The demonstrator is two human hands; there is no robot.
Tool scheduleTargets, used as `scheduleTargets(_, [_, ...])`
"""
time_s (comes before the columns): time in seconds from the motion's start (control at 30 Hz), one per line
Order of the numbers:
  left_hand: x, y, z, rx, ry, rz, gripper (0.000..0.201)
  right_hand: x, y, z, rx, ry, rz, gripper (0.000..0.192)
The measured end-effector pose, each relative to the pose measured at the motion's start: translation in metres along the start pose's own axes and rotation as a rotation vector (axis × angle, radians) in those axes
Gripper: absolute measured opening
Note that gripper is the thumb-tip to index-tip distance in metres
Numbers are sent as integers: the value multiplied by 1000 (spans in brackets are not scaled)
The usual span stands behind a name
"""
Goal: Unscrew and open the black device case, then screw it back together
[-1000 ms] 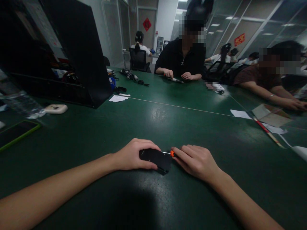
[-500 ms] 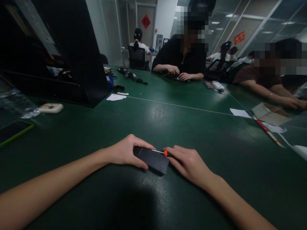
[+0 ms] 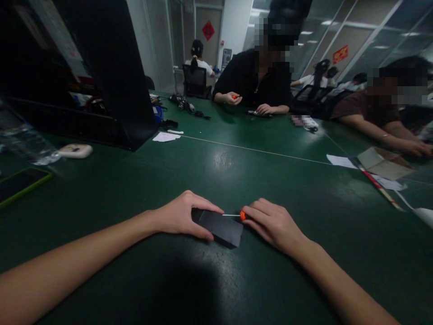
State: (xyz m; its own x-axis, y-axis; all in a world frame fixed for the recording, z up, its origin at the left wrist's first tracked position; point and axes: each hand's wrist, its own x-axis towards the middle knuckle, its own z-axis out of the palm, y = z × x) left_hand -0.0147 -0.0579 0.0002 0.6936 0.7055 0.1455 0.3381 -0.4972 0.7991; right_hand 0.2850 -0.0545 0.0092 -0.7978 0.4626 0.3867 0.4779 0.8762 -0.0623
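A dark rectangular block-like case (image 3: pixel 221 229) lies on the green table in front of me. My left hand (image 3: pixel 184 214) grips its left end, thumb along the near side and fingers along the far side. In my right hand (image 3: pixel 269 221) is a screwdriver (image 3: pixel 242 215) with an orange collar; the fingers wrap its handle and hide most of it. The thin metal shaft points left over the case's far edge, its tip close to my left fingertips. Whether the tip touches the case I cannot tell.
A black open-fronted box (image 3: pixel 111 81) stands at the left, near a clear plastic bottle (image 3: pixel 30 140), a white case (image 3: pixel 76 150) and a green-edged phone (image 3: pixel 25 185). At right are an open carton (image 3: pixel 385 162) and paper (image 3: pixel 341 161). A person in black (image 3: pixel 252 76) works opposite.
My right hand and the screwdriver have shifted slightly right and up, with more of the shaft's angle flattened. My left hand still grips the case. The person opposite has lifted an orange-ended tool.
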Motion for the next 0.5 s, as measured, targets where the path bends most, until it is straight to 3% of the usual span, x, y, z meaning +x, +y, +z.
scheduleTargets(0.33, [0,-1,1,-11,23,12,61,0,-6,8,37,24,7,28])
scheduleTargets(0.5, [0,1,-1,-11,15,11,59,-7,9,4,112,13,86,23])
